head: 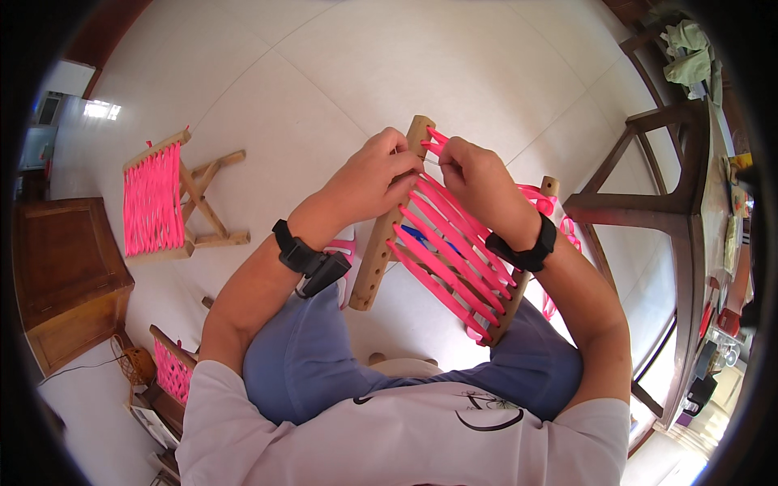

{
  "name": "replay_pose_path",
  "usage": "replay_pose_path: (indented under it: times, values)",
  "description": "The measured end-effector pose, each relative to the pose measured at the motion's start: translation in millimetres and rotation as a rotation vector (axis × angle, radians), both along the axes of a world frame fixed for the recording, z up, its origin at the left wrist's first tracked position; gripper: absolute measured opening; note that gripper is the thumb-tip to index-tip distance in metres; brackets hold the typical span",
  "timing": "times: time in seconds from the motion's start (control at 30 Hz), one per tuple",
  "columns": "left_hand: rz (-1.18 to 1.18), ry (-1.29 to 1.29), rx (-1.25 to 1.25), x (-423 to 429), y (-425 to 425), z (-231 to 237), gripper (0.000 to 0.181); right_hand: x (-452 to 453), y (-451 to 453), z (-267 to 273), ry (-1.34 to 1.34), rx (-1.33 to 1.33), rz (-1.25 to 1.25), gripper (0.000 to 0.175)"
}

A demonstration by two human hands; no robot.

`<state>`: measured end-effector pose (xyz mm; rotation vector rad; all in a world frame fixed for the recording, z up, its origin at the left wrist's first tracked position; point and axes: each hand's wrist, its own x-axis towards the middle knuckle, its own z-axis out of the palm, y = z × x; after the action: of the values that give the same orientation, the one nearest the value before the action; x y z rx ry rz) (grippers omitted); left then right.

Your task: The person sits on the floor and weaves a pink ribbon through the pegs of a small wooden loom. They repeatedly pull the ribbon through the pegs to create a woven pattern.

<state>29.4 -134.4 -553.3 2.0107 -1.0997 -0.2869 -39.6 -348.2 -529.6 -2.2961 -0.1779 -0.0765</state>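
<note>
Between my knees stands a wooden folding stool frame with a drilled rail (371, 267) on the left and another rail (509, 310) on the right. Pink ribbon (447, 243) runs slantwise between the holes of both rails. My left hand (389, 170) is at the upper part of the left rail, its fingertips pinched near a hole. Just right of it, my right hand (477, 182) is closed, with a thin wire-like piece (430, 161) spanning the small gap between the hands. What lies inside the right fingers is hidden. Loose pink ribbon (568, 228) hangs beyond the right rail.
A stool with a woven pink seat (153, 203) stands on the tiled floor at left. Another pink seat (173, 367) shows at lower left, near a wooden cabinet (73, 255). A dark wooden table frame (638, 206) stands at right.
</note>
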Motion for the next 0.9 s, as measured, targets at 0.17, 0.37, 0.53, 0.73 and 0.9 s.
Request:
replay_pose_path:
  times: [0.17, 0.37, 0.53, 0.73, 0.9]
  values:
    - [0.000, 0.048, -0.007, -1, 1, -1, 0.017, 1, -2, -5, 0.054, 0.060, -0.009, 0.001]
    - [-0.004, 0.100, -0.021, -2, 2, -4, 0.018, 2, -4, -3, 0.121, 0.111, -0.012, 0.002]
    - [-0.012, 0.078, -0.001, -2, 2, -5, 0.018, 4, -8, -4, 0.166, 0.162, 0.003, 0.003]
    - [-0.013, 0.071, -0.008, -2, 3, -7, 0.019, 7, -1, -10, 0.097, 0.123, -0.048, 0.004]
    - [-0.002, 0.041, -0.035, -1, 2, -9, 0.018, 3, 14, -11, -0.047, -0.052, 0.040, 0.004]
